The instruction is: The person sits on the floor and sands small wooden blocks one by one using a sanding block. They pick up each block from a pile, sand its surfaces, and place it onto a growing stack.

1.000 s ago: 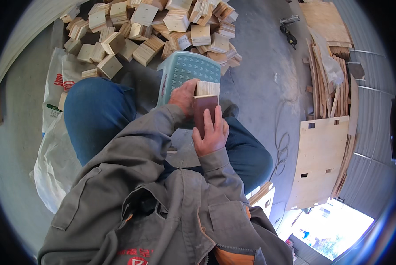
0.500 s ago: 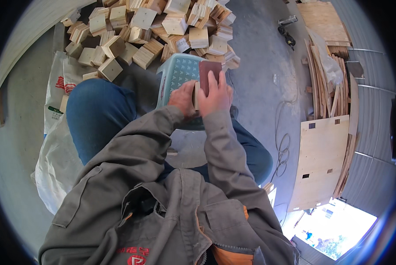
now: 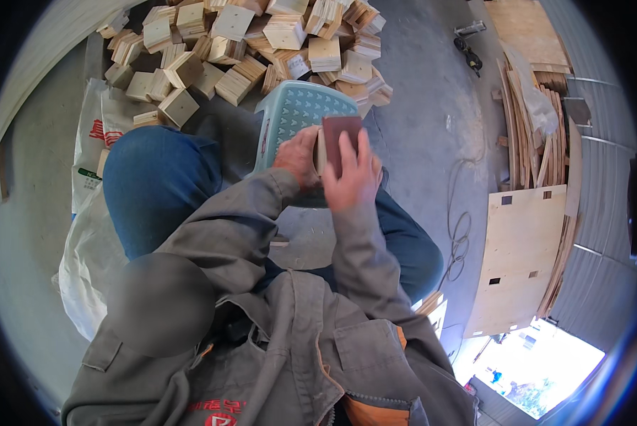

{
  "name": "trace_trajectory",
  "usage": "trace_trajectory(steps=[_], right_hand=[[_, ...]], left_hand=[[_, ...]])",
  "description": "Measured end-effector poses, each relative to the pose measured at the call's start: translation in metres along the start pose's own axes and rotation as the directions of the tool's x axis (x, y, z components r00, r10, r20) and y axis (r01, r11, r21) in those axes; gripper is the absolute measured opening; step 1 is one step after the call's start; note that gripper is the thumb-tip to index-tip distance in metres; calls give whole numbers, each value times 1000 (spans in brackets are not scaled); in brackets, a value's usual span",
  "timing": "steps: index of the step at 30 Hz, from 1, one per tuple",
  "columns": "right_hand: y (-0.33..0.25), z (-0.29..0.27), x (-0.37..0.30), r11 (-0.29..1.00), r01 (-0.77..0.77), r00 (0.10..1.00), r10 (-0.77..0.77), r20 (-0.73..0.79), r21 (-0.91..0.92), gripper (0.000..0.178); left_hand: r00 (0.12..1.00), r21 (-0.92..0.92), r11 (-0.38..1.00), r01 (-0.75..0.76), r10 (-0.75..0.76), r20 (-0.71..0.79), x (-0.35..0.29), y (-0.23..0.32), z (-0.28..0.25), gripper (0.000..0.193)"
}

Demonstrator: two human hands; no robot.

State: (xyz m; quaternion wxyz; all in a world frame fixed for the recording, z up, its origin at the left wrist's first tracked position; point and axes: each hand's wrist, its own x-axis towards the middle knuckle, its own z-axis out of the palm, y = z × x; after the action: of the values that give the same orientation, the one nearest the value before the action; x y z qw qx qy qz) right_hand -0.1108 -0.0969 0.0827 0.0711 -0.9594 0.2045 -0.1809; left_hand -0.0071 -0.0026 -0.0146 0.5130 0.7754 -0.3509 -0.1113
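Over a pale blue-green plastic stool [image 3: 305, 99], my left hand [image 3: 297, 157] grips a plywood block [image 3: 321, 150], of which only a narrow pale edge shows. A reddish-brown flat rectangular sanding block [image 3: 341, 128] lies against that block's right side. My right hand [image 3: 352, 176] holds the sanding block, fingers laid along its upper face and the thumb side hidden. Slight motion blur softens the right hand. Both hands are close together, between my knees.
A heap of plywood blocks [image 3: 285, 32] lies beyond the stool. At left, a white plastic sack [image 3: 84, 241] rests beside my knee. A cable [image 3: 458, 245] coils on the floor at right, near stacked plywood sheets [image 3: 521, 255]. A corded tool [image 3: 467, 53] lies farther off.
My right hand and the sanding block have slid nearer to me along the plywood block. The left hand keeps its grip. The whole view has shifted slightly.
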Motion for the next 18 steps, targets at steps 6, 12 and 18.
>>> trace_trajectory(steps=[6,12,18], right_hand=[[19,11,84,955,-278,947,291,138,-102,64],[15,-3,4,995,-93,994,94,56,-24,67],[-4,-41,-91,1000,-6,998,4,66,27,72]], left_hand=[[987,-10,994,105,-103,126,4,21,-12,107],[995,-5,998,60,-59,76,1,10,-9,103],[998,5,1000,26,-27,53,1,13,-4,96]])
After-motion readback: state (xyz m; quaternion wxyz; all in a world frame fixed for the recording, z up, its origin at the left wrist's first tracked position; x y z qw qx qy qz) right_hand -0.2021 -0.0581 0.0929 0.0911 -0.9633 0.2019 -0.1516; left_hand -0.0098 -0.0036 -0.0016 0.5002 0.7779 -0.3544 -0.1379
